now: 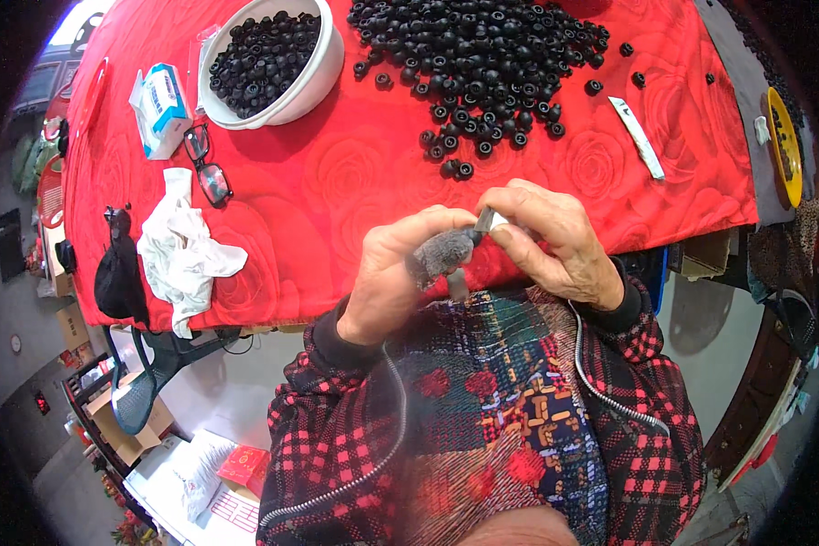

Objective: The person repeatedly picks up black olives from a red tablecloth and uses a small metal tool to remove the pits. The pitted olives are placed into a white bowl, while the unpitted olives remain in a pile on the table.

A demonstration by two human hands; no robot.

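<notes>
My two hands meet above the table's near edge. Thumb and fingers of my right hand (555,241) pinch a small flat blade-like piece (485,220), grey with a white part by the fingertips. My left hand (382,268) is closed around a small black part, mostly hidden, that touches the blade-like piece. A dark grey fuzzy wrap (441,255) shows at my left fingers; whether it is worn or held is unclear. Beyond my hands lies a big heap of small round black plastic parts (482,64), hollow at one end. A white bowl (332,64) at the back left holds more of them.
A red rose-patterned cloth (337,182) covers the table. To the left lie a tissue pack (162,109), black-framed glasses (211,173), a crumpled white cloth (187,255) and a black pouch-like thing (120,273). On the right are a white strip (637,136) and a yellow tray (796,173).
</notes>
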